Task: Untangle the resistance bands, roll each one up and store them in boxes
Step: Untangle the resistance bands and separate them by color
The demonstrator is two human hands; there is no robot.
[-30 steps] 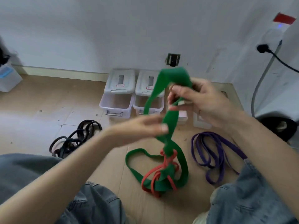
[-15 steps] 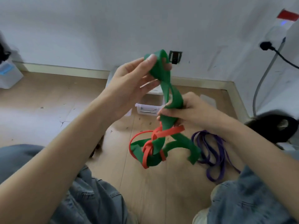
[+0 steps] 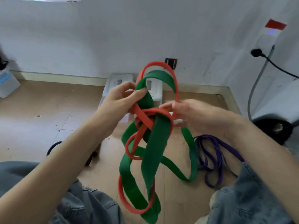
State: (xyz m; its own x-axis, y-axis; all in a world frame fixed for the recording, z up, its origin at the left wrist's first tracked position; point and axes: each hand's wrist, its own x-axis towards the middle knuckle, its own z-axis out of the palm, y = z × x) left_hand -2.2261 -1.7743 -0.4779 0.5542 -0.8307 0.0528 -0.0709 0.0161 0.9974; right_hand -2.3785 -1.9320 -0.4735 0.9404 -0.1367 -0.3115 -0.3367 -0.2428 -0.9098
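Observation:
A wide green band (image 3: 155,146) and a thin red band (image 3: 175,88) hang tangled together in the air in front of me. My left hand (image 3: 119,102) pinches the green band near its top, where it crosses the red one. My right hand (image 3: 192,113) grips the red band at the knot's right side. Loops of both bands dangle down between my knees. A purple band (image 3: 215,152) lies loose on the floor at the right. Two clear plastic boxes (image 3: 155,91) with lids stand against the wall, partly hidden behind my hands.
Black bands (image 3: 53,147) lie on the wooden floor at the left, mostly hidden by my left arm. A translucent container (image 3: 7,83) sits at the far left. A grey hose and black cable (image 3: 257,78) run down the right wall. My jeans fill the bottom corners.
The tangle has been lifted higher and spread out. The red band now loops above my hands. My left hand dropped from the green band's top, and my right hand shifted onto the red band.

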